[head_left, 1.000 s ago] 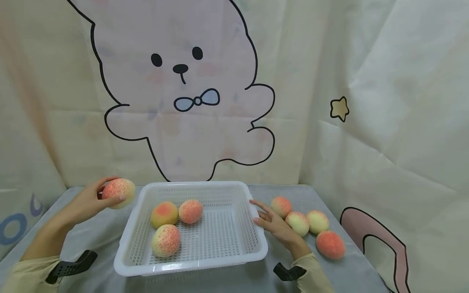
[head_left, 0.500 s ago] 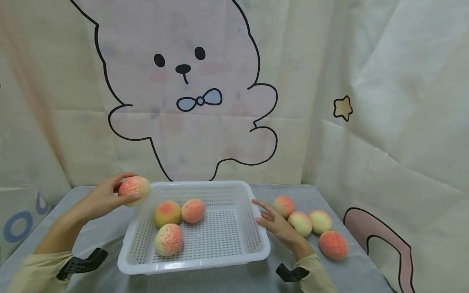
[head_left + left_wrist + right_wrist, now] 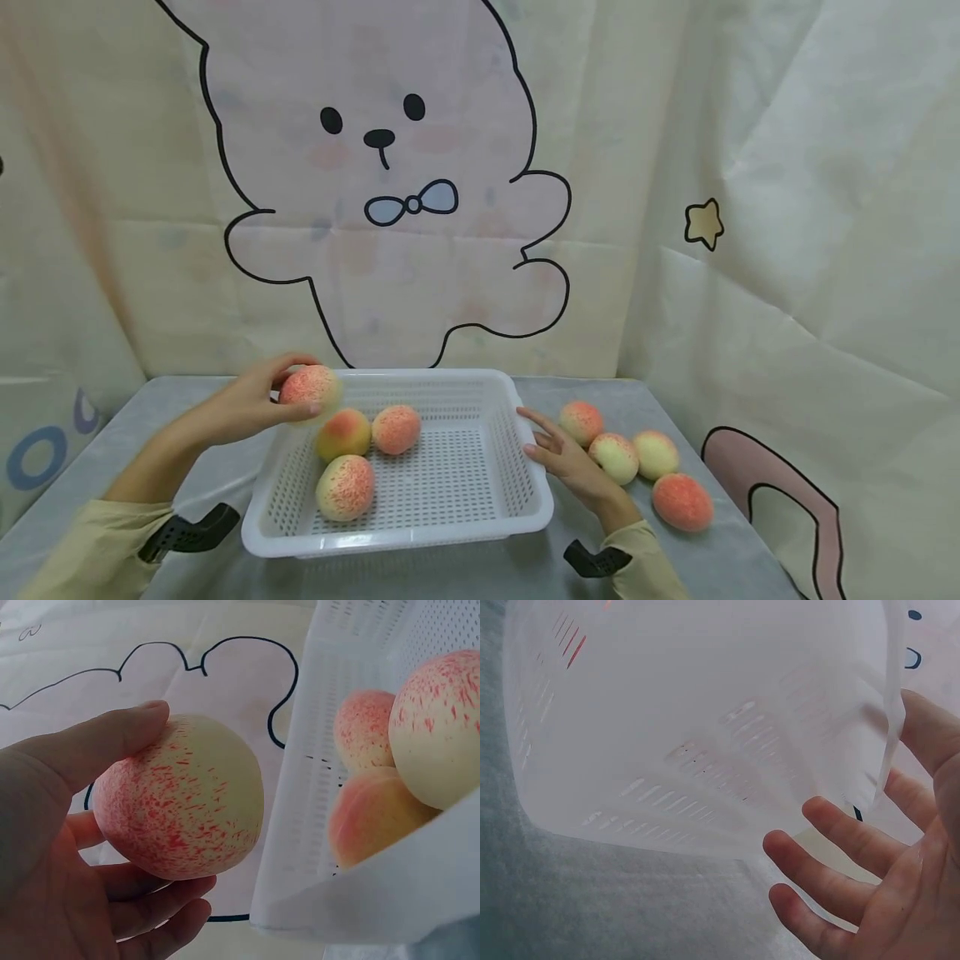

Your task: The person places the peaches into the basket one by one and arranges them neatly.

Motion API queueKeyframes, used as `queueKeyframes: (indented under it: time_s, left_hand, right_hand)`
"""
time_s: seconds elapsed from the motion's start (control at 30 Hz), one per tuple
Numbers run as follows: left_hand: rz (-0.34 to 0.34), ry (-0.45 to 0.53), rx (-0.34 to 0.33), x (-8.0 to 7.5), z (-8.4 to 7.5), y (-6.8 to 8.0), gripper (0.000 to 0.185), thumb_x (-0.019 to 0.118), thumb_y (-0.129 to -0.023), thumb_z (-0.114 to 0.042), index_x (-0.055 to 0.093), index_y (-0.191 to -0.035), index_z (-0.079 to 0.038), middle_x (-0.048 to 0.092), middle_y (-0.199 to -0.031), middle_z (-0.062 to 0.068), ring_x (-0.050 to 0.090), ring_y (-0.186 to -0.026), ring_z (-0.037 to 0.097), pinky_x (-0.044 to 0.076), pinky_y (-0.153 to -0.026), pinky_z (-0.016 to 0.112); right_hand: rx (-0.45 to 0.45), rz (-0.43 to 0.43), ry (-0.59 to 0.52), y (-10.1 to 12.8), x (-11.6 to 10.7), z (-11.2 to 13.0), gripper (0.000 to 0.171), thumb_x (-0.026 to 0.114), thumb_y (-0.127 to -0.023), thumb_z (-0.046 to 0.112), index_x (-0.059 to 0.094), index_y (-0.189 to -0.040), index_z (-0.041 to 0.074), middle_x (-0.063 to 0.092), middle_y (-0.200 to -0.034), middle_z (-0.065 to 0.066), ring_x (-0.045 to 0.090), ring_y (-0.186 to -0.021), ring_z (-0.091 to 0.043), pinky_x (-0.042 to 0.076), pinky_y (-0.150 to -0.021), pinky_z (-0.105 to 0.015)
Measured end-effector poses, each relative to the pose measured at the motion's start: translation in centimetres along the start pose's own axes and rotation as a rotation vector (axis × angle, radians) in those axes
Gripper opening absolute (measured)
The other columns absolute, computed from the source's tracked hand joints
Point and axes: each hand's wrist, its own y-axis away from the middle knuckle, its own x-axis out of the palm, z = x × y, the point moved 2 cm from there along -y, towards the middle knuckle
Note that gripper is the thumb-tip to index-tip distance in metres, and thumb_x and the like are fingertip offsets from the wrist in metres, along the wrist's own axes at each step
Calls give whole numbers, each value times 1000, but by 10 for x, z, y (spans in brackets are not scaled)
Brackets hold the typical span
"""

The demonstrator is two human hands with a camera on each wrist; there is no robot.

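A red-speckled, pale yellow peach (image 3: 309,390) is in my left hand (image 3: 247,404), which grips it between thumb and fingers. It overlaps the back left corner of the white plastic basket (image 3: 420,540) in the head view. In the left wrist view the held peach (image 3: 184,799) is beside the basket's wall (image 3: 289,847). Inside the basket's left half sit an orange-yellow peach (image 3: 343,437), a pinkish peach (image 3: 396,430) and a speckled peach (image 3: 346,488). My right hand (image 3: 573,467) holds the basket's right rim, its lower fingers (image 3: 821,874) outside the wall.
Right of the basket, several peaches lie on the grey cloth-covered table (image 3: 720,571), among them a deep red-orange one (image 3: 682,502) and a pale one (image 3: 656,454). A printed curtain (image 3: 600,317) hangs behind the table's back edge.
My left hand has carried its peach rightward, from outside the basket to over its back left corner. The right hand stays at the rim; the peaches in the basket keep their places.
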Motion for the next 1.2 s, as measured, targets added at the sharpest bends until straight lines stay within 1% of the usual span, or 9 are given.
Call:
queueKeyframes:
  time_s: [0.2, 0.4, 0.6, 0.83, 0.97, 1.07, 1.2]
  left_hand:
    - [12, 4, 33, 6, -6, -6, 57, 76, -90, -30, 48, -136, -8, 67, -111, 10, 60, -88, 14, 53, -69, 28]
    - [37, -5, 32, 16, -9, -10, 55, 77, -89, -31, 49, -131, -8, 67, -106, 8, 59, -87, 14, 50, -69, 28]
    - [72, -18, 20, 22, -12, -11, 59, 78, -89, -30, 47, -133, -6, 67, -108, 9, 58, -88, 17, 48, -68, 28]
    - [115, -8, 5, 33, -18, -15, 64, 79, -88, -31, 44, -137, -8, 66, -109, 10, 55, -88, 19, 46, -66, 30]
    - [131, 2, 8, 38, -18, -18, 65, 78, -88, -31, 44, -137, -7, 66, -114, 13, 58, -89, 19, 50, -68, 29]
    - [152, 3, 5, 40, -19, -20, 66, 78, -89, -32, 43, -138, -6, 66, -119, 17, 60, -91, 19, 53, -69, 29]
    - [173, -4, -4, 40, -21, -21, 68, 78, -88, -33, 42, -139, -5, 66, -119, 18, 60, -89, 19, 51, -69, 30]
  right_hand:
    - [-8, 3, -8, 0, -2, 2, 66, 51, -107, 19, 17, -163, 18, 35, -160, -25, 62, -122, -12, 53, -99, -31]
    - [-14, 17, -18, 0, -2, 2, 65, 49, -107, 19, 15, -163, 17, 35, -160, -27, 63, -122, -11, 53, -98, -32]
    - [-20, 21, -13, 0, 4, -4, 66, 50, -107, 19, 15, -163, 15, 35, -158, -29, 62, -121, -10, 53, -97, -31]
    - [-5, 10, -16, 5, 2, -1, 66, 51, -107, 19, 16, -163, 19, 34, -160, -26, 63, -121, -12, 54, -98, -34]
    - [3, 3, -15, 5, 2, 1, 66, 51, -107, 20, 16, -163, 19, 35, -160, -25, 63, -121, -12, 53, -98, -33]
    - [3, -2, -11, 4, 1, 1, 65, 51, -107, 20, 17, -163, 20, 36, -160, -25, 63, -121, -12, 52, -98, -33]
    - [-9, 5, -5, 1, 2, 2, 65, 52, -107, 20, 18, -163, 21, 38, -159, -24, 62, -122, -12, 53, -98, -33]
